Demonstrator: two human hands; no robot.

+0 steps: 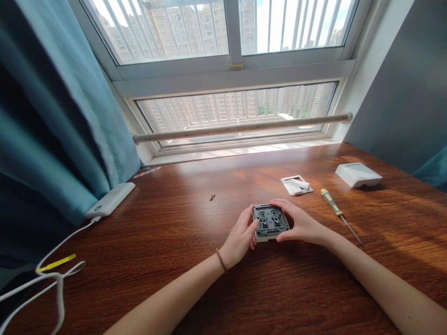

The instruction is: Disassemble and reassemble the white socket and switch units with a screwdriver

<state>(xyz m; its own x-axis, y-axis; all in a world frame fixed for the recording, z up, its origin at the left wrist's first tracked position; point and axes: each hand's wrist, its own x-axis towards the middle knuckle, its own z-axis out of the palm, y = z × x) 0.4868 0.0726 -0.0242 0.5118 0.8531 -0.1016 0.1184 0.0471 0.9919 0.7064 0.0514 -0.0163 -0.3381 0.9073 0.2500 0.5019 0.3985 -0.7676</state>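
Between my two hands is a square wall switch (270, 220), its black inner frame with two rocker mechanisms facing up and a white edge showing below. My left hand (240, 232) grips its left side, thumb along the near left edge. Around the right side and far corner curls my right hand (296, 222). Beyond the switch lie a white cover frame and loose white rocker plates (296, 184). To the right rests a screwdriver (331, 203) with a yellow and grey handle, its shaft pointing toward me. Two small screws (212, 197) lie to the left.
A white box-like piece (358, 175) sits at the back right of the wooden table (157, 251). On the left are a white power bank (111, 201), white cables (59, 298) with a yellow tie (57, 263), and a blue curtain (70, 93). A window with a rail (244, 127) borders the far edge.
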